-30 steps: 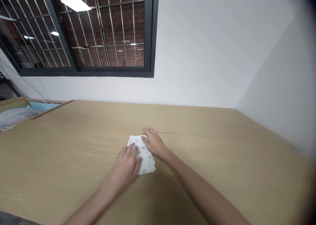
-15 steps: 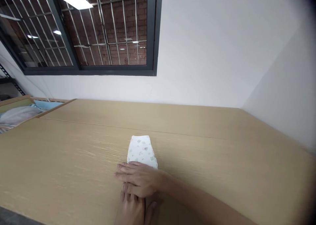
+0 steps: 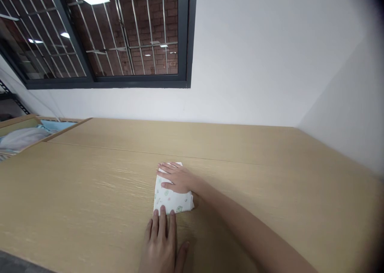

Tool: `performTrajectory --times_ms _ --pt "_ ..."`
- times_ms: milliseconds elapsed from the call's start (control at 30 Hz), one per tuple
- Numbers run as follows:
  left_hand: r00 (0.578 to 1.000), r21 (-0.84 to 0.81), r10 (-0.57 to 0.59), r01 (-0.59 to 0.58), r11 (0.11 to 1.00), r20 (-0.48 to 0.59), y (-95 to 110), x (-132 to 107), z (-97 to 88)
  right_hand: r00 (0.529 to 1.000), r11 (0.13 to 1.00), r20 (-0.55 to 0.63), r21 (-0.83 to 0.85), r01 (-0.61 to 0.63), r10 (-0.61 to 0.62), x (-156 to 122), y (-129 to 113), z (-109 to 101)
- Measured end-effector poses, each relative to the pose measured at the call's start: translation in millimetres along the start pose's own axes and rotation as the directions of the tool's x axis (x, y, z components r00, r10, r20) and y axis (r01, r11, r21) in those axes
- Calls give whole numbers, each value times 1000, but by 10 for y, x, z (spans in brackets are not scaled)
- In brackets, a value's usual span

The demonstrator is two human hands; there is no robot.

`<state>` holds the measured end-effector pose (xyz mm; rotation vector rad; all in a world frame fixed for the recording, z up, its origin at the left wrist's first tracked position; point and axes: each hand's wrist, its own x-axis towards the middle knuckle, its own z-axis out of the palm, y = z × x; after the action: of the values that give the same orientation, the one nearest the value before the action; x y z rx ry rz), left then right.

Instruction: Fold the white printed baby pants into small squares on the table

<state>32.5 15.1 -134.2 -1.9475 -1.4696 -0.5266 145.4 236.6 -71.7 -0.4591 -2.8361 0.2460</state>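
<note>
Right hand (image 3: 180, 180) lies on folded cloth (image 3: 169, 200), left hand (image 3: 160, 245) touches its near edge, each grip released.

Folded white printed cloth (image 3: 172, 201) on broad tan tabletop (image 3: 90, 181), person's right hand (image 3: 177, 179) on cloth's far half, left hand (image 3: 160, 245) at its near edge, dark-framed rectangular window (image 3: 120, 35) behind, leftward.

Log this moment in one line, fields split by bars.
printed white cloth: folded, on wood-toned tabletop | right hand: flat over its far part | left hand: at its near edge
</note>
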Motion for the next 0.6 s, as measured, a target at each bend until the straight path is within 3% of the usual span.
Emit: performTrajectory --times_ms 233,400,500,600 --pt "999 -53 -39 39 998 4 3 37 -38 991 990 -35 -51 -134 132 40 309 -12" --pt "1000 -53 14 -13 998 7 -80 66 -67 938 941 -68 25 -338 339 -135 428 -112" --pt "999 -161 5 2 987 39 -243 144 -107 896 908 -146 70 -413 419 -328 319 -194" --pt "985 -352 7 54 934 171 -512 286 -176 888 924 -258 109 -365 381 -536 35 -282"
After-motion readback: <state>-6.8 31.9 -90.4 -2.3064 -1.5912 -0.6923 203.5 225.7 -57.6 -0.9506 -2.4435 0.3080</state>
